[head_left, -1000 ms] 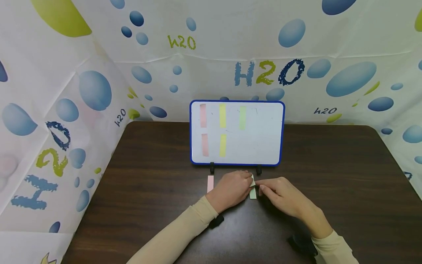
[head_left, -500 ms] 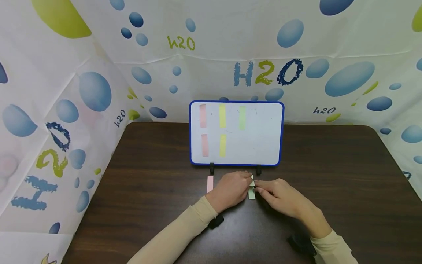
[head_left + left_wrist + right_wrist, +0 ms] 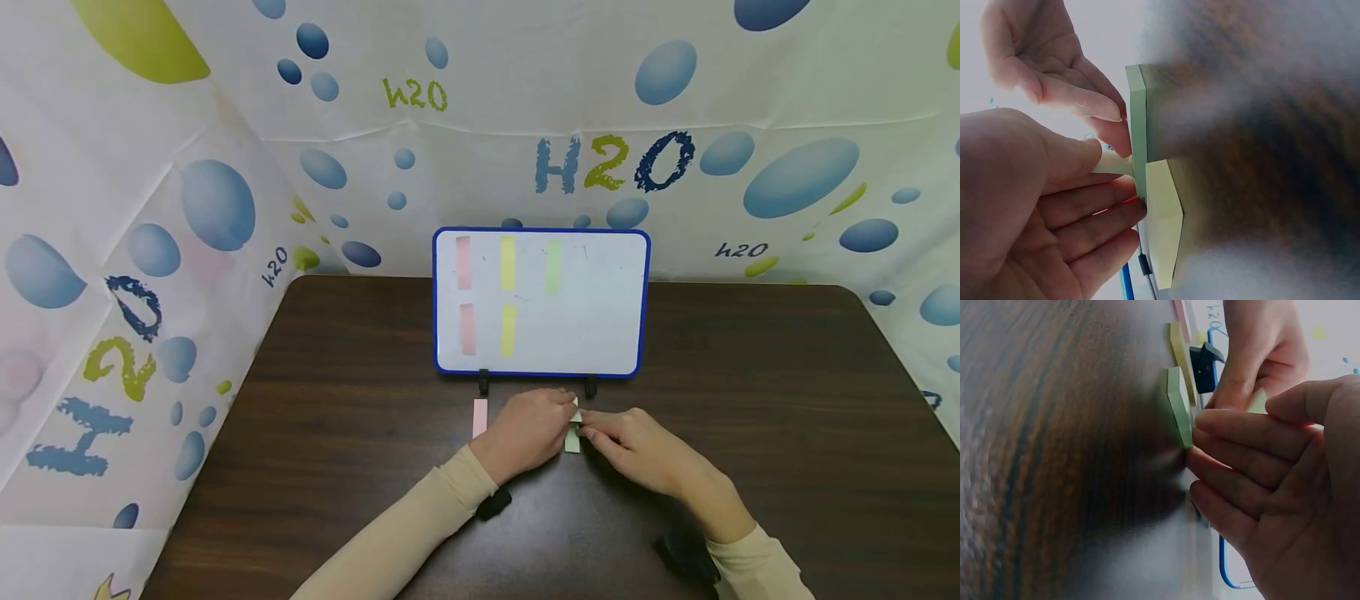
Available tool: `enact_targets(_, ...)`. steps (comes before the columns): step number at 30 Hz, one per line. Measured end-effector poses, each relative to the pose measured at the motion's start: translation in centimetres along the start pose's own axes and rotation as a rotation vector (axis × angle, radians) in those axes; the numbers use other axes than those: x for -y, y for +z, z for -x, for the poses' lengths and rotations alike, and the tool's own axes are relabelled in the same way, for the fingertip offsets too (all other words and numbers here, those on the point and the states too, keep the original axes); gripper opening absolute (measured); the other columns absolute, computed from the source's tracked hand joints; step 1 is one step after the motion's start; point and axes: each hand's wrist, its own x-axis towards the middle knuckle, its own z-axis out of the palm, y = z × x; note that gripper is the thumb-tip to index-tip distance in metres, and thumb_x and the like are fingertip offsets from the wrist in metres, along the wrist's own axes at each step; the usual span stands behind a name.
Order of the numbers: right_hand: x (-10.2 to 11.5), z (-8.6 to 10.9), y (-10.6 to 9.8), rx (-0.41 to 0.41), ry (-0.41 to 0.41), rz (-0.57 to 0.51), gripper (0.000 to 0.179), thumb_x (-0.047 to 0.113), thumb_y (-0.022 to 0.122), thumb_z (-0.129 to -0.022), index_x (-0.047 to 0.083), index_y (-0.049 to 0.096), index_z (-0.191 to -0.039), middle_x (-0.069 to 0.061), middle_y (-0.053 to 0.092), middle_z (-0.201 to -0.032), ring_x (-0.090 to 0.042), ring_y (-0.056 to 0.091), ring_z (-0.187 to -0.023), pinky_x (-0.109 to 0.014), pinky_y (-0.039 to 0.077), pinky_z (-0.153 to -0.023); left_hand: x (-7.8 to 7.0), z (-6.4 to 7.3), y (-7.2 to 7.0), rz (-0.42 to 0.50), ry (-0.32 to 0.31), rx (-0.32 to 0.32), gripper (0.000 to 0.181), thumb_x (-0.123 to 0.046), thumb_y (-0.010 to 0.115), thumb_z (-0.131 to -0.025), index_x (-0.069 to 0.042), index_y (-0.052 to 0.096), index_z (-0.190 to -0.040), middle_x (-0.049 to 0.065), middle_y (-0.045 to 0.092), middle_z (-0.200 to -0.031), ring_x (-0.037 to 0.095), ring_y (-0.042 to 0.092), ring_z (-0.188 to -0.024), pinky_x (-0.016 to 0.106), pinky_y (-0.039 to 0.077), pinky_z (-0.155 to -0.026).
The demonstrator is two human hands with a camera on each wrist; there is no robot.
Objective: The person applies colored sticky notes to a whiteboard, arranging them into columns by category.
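A green sticky-note pad (image 3: 572,442) lies between both hands on the table, its pale top sheet (image 3: 1115,164) lifted. In the left wrist view, my left hand (image 3: 1029,194) pinches this sheet at the thumb, other fingers spread beside the pads. My right hand (image 3: 648,450) reaches in from the right; its fingertips touch the green pad's edge, with fingers fairly straight. A yellow pad (image 3: 1165,225) stands beside the green one, mostly covered by the left hand in the head view. A pink pad (image 3: 480,417) lies left of that hand.
Behind the hands stands a blue-framed whiteboard (image 3: 592,333) on black feet (image 3: 483,382). Two pink strips (image 3: 463,262), two yellow strips (image 3: 507,262) and one green strip (image 3: 553,267) are stuck on it. A printed curtain hangs behind the dark wooden table (image 3: 345,467).
The right thumb has come in against the green pad's side, and the pad's near end has shifted slightly left. The left hand stays in place.
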Motion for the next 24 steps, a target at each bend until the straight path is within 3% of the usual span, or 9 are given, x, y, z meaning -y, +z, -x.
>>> enact_targets(5,-0.01,-0.13,0.01,0.008,0.006,-0.006,0.036,0.020,0.051,-0.108,0.005,0.065,-0.137,-0.009,0.069,-0.133,-0.013,0.066,-0.116,-0.040,0.061,-0.093,0.11,-0.08,-0.22,0.003,-0.010,0.011,0.017,-0.015,0.066,-0.097,-0.015,0.077,-0.109,-0.003,0.076,-0.117,0.011,0.071,-0.113,0.023,0.058,-0.096)
enact_targets(11,0.12,-0.15,-0.12,0.015,0.029,-0.038,0.034,0.020,0.052,-0.107,0.005,0.067,-0.134,-0.009,0.070,-0.130,0.000,0.058,-0.087,-0.022,0.054,-0.077,0.16,-0.18,-0.43,0.024,-0.029,0.044,0.020,-0.018,0.065,-0.099,-0.015,0.077,-0.115,-0.003,0.075,-0.122,0.010,0.070,-0.116,0.024,0.058,-0.096)
enact_targets(18,0.20,-0.18,-0.06,0.019,0.080,-0.092,0.035,0.016,0.053,-0.106,0.001,0.066,-0.134,-0.009,0.076,-0.116,0.005,0.037,-0.058,-0.019,0.045,-0.067,0.28,-0.38,-0.11,0.037,-0.045,0.017,0.019,-0.018,0.063,-0.100,-0.015,0.077,-0.112,-0.004,0.076,-0.118,0.009,0.071,-0.113,0.023,0.059,-0.094)
enact_targets(20,0.25,-0.20,0.00,0.018,0.084,-0.087,0.035,0.015,0.053,-0.105,0.001,0.065,-0.134,-0.009,0.076,-0.116,0.006,0.044,-0.063,-0.019,0.046,-0.068,0.32,-0.42,-0.09,0.033,-0.046,0.007,0.019,-0.018,0.062,-0.100,-0.016,0.077,-0.111,-0.004,0.076,-0.117,0.009,0.071,-0.112,0.023,0.059,-0.094)
enact_targets(22,0.31,-0.20,0.02,0.019,0.085,-0.082,0.035,0.015,0.052,-0.105,0.000,0.064,-0.135,-0.012,0.069,-0.131,0.005,0.048,-0.067,-0.019,0.046,-0.071,0.40,-0.42,-0.13,0.031,-0.047,-0.004,0.018,-0.018,0.062,-0.100,-0.015,0.077,-0.110,-0.004,0.076,-0.118,0.009,0.071,-0.113,0.023,0.059,-0.094)
enact_targets(24,0.33,-0.20,0.04,0.023,0.086,-0.087,0.036,0.016,0.052,-0.106,0.000,0.064,-0.136,-0.011,0.069,-0.132,0.005,0.049,-0.069,-0.019,0.047,-0.071,0.54,-0.40,-0.31,0.027,-0.048,-0.013,0.018,-0.019,0.063,-0.100,-0.015,0.077,-0.110,-0.003,0.076,-0.119,0.010,0.070,-0.115,0.023,0.059,-0.095)
